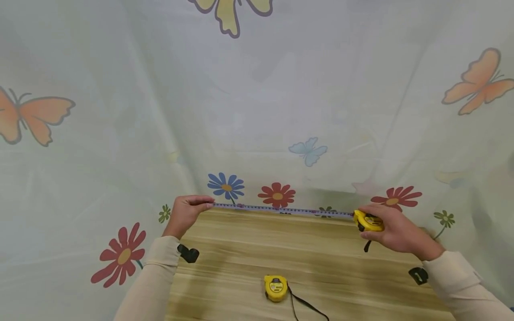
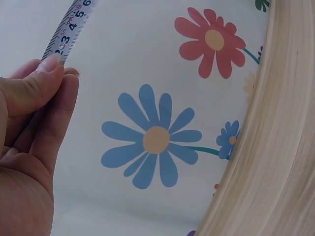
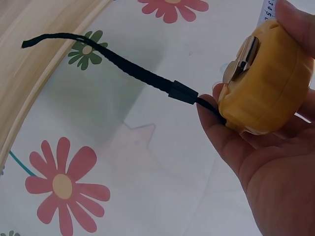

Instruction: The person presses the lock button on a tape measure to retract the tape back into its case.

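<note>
My left hand (image 1: 188, 215) pinches the end of a white tape blade (image 1: 281, 209) between thumb and fingers. In the left wrist view the numbers 2 to 6 show just beyond the thumb (image 2: 42, 81). The blade runs straight across to a yellow tape measure (image 1: 367, 221), which my right hand (image 1: 395, 229) grips by its case. A black wrist strap (image 3: 142, 76) hangs from that case in the right wrist view. The stretched blade is held above the wooden table, overlapping the flower-printed cloth behind.
A second yellow tape measure (image 1: 275, 288) with a black strap lies on the wooden table (image 1: 233, 267) near the front. White cloth (image 1: 261, 98) printed with flowers and butterflies hangs behind the table and at both sides.
</note>
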A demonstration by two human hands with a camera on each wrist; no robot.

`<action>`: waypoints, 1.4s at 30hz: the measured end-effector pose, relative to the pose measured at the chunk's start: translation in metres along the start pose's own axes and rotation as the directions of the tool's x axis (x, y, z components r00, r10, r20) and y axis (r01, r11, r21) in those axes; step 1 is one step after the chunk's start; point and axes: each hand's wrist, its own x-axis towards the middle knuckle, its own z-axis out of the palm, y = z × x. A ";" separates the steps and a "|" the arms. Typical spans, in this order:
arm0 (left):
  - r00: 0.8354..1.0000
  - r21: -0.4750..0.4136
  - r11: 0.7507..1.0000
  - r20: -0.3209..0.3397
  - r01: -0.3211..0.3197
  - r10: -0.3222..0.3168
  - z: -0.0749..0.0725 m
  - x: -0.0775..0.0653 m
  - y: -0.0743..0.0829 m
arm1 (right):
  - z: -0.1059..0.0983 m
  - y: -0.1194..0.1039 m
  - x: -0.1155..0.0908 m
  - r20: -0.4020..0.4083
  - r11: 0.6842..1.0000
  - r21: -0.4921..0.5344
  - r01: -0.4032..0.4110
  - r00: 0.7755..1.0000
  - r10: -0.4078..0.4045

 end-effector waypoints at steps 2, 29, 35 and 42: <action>1.000 -0.013 1.000 0.000 0.004 -0.004 0.001 0.000 0.000 | 0.001 0.000 0.001 -0.001 1.000 -0.006 0.005 1.000 -0.005; 1.000 -0.020 1.000 0.012 -0.002 0.003 0.007 0.001 0.000 | 0.004 0.002 0.002 0.019 1.000 0.004 -0.001 1.000 0.001; 1.000 -0.016 1.000 0.026 0.003 -0.003 0.010 0.002 -0.001 | 0.005 0.003 0.001 0.029 1.000 0.011 -0.013 1.000 0.013; 1.000 -0.009 1.000 0.023 0.017 -0.017 0.012 0.001 -0.002 | 0.008 0.005 0.002 0.029 1.000 0.013 -0.009 1.000 0.009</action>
